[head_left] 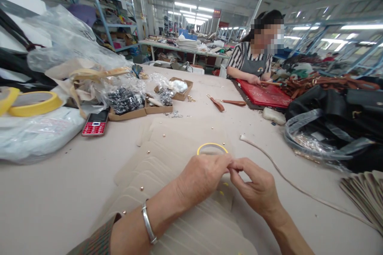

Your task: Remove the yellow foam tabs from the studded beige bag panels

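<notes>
My left hand is closed around the lower edge of a narrow roll of yellow tape, whose upper rim shows behind the knuckles. Thumb and fingers of my right hand are pinched together, meeting the left fingertips. What lies between the two pinches is too small to make out. Beneath both hands spread overlapping beige panels in a fanned stack, with small gold studs along them. Little yellow bits show on the panels just below the hands.
Left are wider yellow tape rolls, a red phone and cardboard boxes of metal parts. A pale cord runs across the right side, near black bags and stacked strips. Opposite, a person works at a red pad.
</notes>
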Available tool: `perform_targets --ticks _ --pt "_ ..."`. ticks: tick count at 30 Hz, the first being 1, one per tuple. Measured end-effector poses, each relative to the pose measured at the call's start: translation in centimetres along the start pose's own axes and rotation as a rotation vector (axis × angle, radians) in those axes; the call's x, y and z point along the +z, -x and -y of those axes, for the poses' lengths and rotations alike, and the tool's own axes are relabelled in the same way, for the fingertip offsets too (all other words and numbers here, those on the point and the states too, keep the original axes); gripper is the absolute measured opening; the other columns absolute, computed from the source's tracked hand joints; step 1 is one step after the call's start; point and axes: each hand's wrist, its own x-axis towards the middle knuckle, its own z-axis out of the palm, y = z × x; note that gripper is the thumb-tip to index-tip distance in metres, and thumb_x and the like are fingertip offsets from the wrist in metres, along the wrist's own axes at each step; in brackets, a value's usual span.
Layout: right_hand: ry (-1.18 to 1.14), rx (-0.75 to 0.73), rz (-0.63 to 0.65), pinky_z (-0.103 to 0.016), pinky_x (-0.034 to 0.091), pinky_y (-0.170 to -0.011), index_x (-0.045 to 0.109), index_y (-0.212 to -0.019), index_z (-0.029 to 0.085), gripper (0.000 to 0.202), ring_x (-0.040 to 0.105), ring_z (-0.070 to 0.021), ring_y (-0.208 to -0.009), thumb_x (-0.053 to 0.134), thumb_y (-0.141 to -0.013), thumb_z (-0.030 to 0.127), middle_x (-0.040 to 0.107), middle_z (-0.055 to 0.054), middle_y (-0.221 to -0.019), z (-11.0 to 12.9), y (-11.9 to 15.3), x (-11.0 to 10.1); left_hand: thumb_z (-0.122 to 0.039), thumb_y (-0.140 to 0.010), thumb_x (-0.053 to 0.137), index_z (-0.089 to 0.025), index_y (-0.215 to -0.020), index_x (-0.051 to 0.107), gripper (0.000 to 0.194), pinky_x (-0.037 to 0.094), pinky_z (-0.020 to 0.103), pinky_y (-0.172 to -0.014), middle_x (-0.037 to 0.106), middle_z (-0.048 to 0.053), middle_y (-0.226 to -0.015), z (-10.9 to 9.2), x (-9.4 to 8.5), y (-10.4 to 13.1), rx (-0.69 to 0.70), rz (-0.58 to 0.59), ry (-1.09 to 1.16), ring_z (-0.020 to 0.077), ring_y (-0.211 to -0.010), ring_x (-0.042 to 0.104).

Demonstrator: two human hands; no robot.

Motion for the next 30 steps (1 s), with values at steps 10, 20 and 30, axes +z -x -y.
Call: perform_targets --ticks 10,20,30 --pt "-0.264 0.496 -0.047 -0.022 0.047 -0.049 0.066 -0.069 0.020 0.014 0.058 -0.0129 -0.048 0.059 -0.078 0.029 0.065 0.000 -0.055 0.8 0.2 1.3 -0.021 -0.095 0.042 -0.019 -0.085 0.051 0.014 0.041 0.025 -0.059 0.059 0.001 -0.078 0.1 0.0 0.1 -0.062 0.041 -0.168 0.0152 -0.069 0.056" --pt "-0.688 0.861 -0.131 -0.024 0.050 -0.043 0.063 -0.060 0.016 0.029 0.053 -0.0118 -0.042 0.075 -0.062 0.042 0.058 0.001 -0.047 1.4 -1.0 2.2 -0.020 -0.093 0.039 -0.019 -0.083 0.052 0.017 0.037 0.027 -0.054 0.057 0.001 -0.075 0.5 0.8 0.1 -0.042 -0.085 -0.214 0.0163 -0.065 0.054" --pt "-0.848 1.050 -0.266 -0.021 0.056 -0.050 0.068 -0.068 0.013 0.031 0.055 -0.0085 -0.048 0.084 -0.055 0.036 0.059 0.002 -0.054 -3.6 0.3 1.7 -0.018 -0.097 0.038 -0.019 -0.092 0.054 0.016 0.045 0.027 -0.062 0.060 0.003 -0.083 0.0 -0.1 0.5 -0.149 0.028 -0.278 0.0173 -0.075 0.057"
